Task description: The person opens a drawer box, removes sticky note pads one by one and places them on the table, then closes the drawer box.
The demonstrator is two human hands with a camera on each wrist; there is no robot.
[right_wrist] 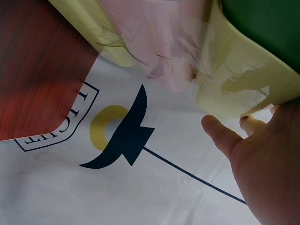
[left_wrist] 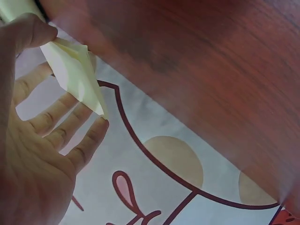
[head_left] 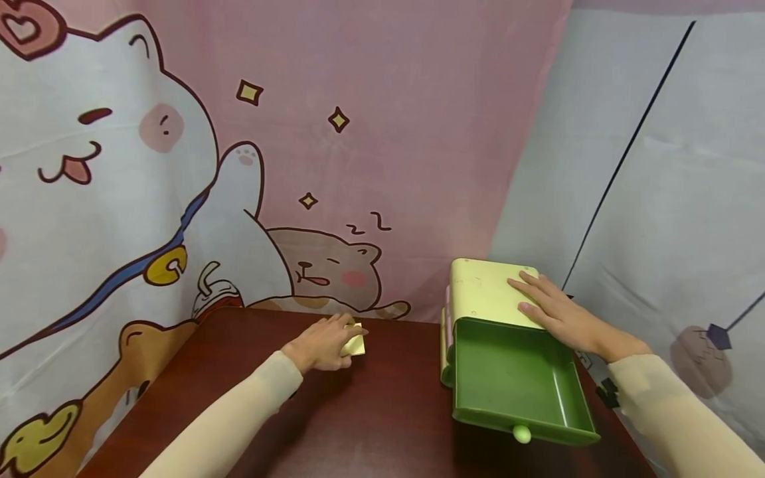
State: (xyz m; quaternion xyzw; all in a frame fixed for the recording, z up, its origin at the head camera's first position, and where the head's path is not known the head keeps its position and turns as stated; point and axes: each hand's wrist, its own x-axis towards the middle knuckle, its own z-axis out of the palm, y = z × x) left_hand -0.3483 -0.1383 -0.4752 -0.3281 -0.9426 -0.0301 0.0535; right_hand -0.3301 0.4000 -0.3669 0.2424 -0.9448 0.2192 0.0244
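Note:
In the head view my left hand (head_left: 325, 342) pinches a pad of pale yellow sticky notes (head_left: 355, 344) above the far middle of the table. The left wrist view shows the sticky notes (left_wrist: 75, 75) between the thumb and the fingertips, their layers slightly splayed at one edge. To the right stands a small drawer cabinet (head_left: 487, 292) with a pale yellow top. Its green drawer (head_left: 514, 372) is pulled out, and nothing shows inside. My right hand (head_left: 562, 315) rests on the cabinet's top right edge, fingers extended. In the right wrist view its thumb lies against the yellow casing (right_wrist: 234, 89).
A dark red-brown wooden table (head_left: 382, 418) lies under everything. The drawer's round green knob (head_left: 522, 434) sticks out toward me. Behind the table hangs a cloth (head_left: 418, 133) with cartoon animals. Clear tape covers the cabinet's pink section (right_wrist: 164, 51).

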